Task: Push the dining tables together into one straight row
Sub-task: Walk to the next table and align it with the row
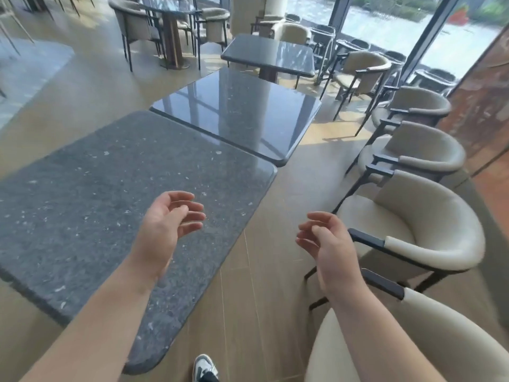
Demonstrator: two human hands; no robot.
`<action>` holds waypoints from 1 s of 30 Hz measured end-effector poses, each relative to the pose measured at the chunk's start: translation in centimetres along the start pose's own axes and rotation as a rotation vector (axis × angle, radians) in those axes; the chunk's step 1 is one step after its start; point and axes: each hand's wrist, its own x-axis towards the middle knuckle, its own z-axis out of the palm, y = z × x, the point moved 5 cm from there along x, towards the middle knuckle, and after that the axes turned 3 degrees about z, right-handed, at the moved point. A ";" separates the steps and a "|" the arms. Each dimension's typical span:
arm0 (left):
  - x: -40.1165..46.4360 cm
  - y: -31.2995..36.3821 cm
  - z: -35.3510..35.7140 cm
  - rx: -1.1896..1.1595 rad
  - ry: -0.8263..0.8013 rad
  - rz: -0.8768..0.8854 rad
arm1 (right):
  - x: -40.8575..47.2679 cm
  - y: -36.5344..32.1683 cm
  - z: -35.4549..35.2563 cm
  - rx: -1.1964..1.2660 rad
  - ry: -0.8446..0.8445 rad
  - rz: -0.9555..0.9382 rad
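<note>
Fingers of both the left hand (168,224) and right hand (327,244) hang loosely curled, holding nothing, beside the nearest table (110,202).

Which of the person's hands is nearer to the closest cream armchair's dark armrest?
Right. The right hand hangs over the floor just beside the dark armrest of the cream armchair. The left hand hovers over the nearest table, farther away.

Restaurant: stone dining tables (237,111), cushioned armchairs (424,216).
</note>
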 end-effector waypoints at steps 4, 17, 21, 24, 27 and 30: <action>5.9 -0.9 -2.4 0.011 0.051 -0.038 | 5.7 -0.3 5.0 -0.066 -0.005 0.034; 9.9 -7.3 -11.7 -0.059 0.388 -0.141 | 18.7 4.9 12.5 -0.332 -0.127 0.217; 7.6 -10.7 -12.7 -0.037 0.589 -0.260 | 24.3 9.1 14.2 -0.379 -0.211 0.345; 7.4 -13.3 -10.8 -0.066 0.715 -0.321 | 29.6 12.7 14.8 -0.417 -0.287 0.432; 7.6 -16.3 -7.5 -0.102 0.877 -0.378 | 34.8 16.6 14.3 -0.458 -0.357 0.571; 7.6 -19.0 -3.5 -0.208 1.067 -0.395 | 39.5 19.4 13.0 -0.541 -0.456 0.696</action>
